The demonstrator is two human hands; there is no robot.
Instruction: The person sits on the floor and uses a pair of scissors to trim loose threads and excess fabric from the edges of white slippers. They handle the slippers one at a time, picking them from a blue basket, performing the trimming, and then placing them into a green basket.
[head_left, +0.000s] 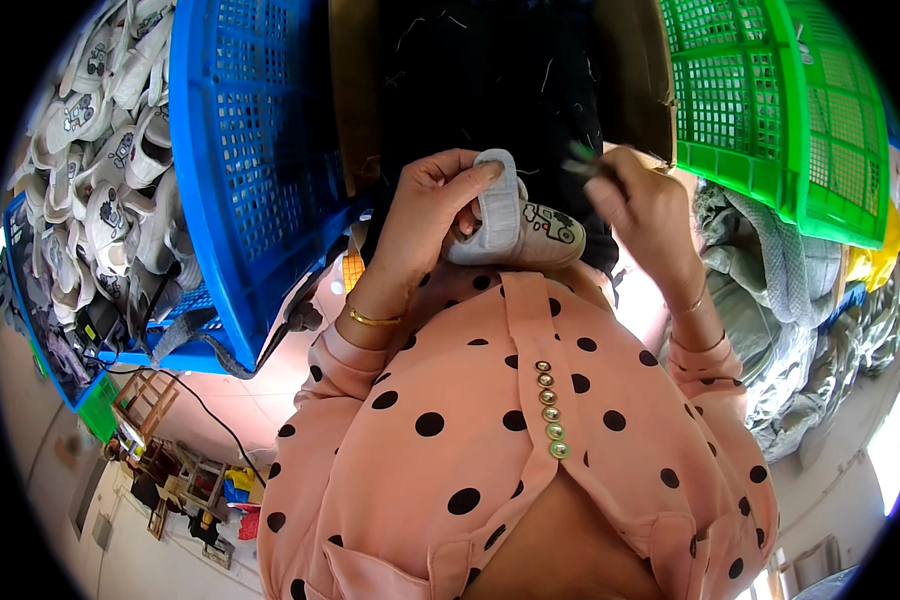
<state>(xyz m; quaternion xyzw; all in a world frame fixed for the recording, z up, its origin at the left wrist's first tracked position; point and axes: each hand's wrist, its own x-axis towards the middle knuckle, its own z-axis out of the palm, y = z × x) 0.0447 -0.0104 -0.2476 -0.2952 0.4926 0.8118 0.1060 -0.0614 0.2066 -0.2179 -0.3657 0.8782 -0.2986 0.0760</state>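
Observation:
My left hand [422,215] is closed on a small off-white cloth shoe [553,238], thumb pressed on its pale strap or upper edge. The shoe lies on its side over my lap, its toe pointing right, with a dark line drawing of a vehicle on it. To the right of the shoe, apart from it, my right hand [648,212] is raised and closed on a small dark tool with a green part [580,157]. Motion blurs this tool, so its exact kind is unclear. Beneath both hands are dark trousers [480,80] with loose thread ends on them.
A blue plastic crate [255,150] stands close at my left, beside a large heap of similar shoes [110,190]. Green crates [740,90] rise at my right, above grey bundled material [770,270]. A cardboard edge [645,60] borders my legs. Wooden stools [150,400] stand farther left.

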